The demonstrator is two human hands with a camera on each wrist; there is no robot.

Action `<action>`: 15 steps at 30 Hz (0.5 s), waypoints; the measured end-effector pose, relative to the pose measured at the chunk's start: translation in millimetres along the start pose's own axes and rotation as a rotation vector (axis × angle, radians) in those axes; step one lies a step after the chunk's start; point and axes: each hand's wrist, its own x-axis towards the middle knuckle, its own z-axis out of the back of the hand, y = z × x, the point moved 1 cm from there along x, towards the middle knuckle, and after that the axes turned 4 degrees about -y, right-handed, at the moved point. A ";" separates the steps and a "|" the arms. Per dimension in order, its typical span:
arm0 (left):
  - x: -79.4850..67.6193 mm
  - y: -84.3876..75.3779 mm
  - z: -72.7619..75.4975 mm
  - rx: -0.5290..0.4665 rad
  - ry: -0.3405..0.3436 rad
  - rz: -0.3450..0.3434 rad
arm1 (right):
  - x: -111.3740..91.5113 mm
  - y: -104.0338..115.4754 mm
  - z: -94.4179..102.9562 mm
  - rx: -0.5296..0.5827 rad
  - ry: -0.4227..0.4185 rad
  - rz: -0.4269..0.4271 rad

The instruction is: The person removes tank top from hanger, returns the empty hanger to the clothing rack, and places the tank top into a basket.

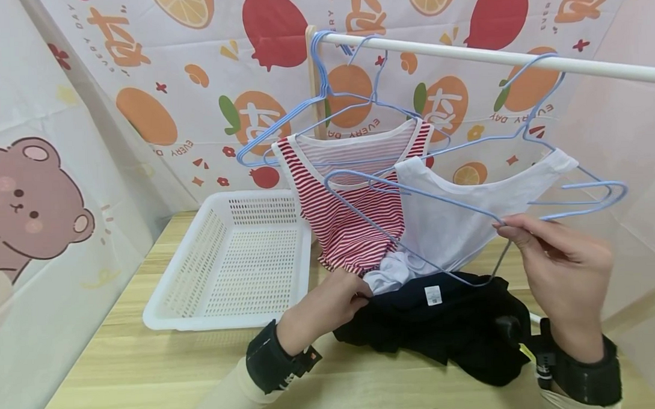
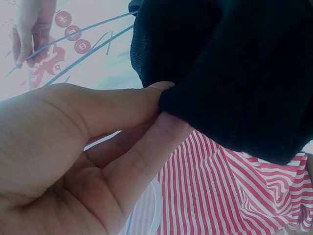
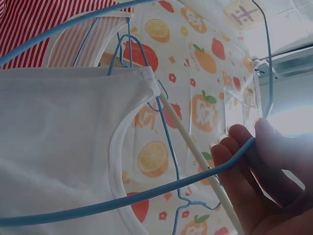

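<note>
My left hand (image 1: pixel 331 300) pinches the edge of a black garment (image 1: pixel 418 327), thumb against forefinger. The garment lies bunched on the table with a white label showing, and its dark cloth (image 2: pixel 234 83) hangs from the fingertips in the left wrist view. My right hand (image 1: pixel 565 268) grips a bare blue hanger (image 1: pixel 441 199) near its bent neck, tilted above the black cloth. Behind that hanger, a white sleeveless top (image 1: pixel 458 236) and a red-and-white striped top (image 1: pixel 350 222) hang on blue hangers. The striped top's hem is just beyond my left hand.
A white rod (image 1: pixel 479 55) runs across the back on a wooden post (image 1: pixel 314 78), with several bare blue hangers (image 1: pixel 281 125) at its left end. A white perforated basket (image 1: pixel 157 288) stands at left on the wooden table (image 1: pixel 122 368). Fruit-print cloth covers the back wall.
</note>
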 end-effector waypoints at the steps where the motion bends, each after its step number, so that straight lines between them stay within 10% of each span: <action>1: 0.0 0.0 0.0 0.002 0.000 0.000 | 0.4 1.2 -0.7 0.026 -0.022 -0.001; 8: 0.4 -0.6 -0.3 -0.010 -0.002 0.008 | 3.8 5.8 -0.6 0.286 -0.191 0.010; 15: 0.2 -1.1 -1.4 -0.002 0.005 0.005 | 5.8 2.9 6.3 0.155 -0.153 0.036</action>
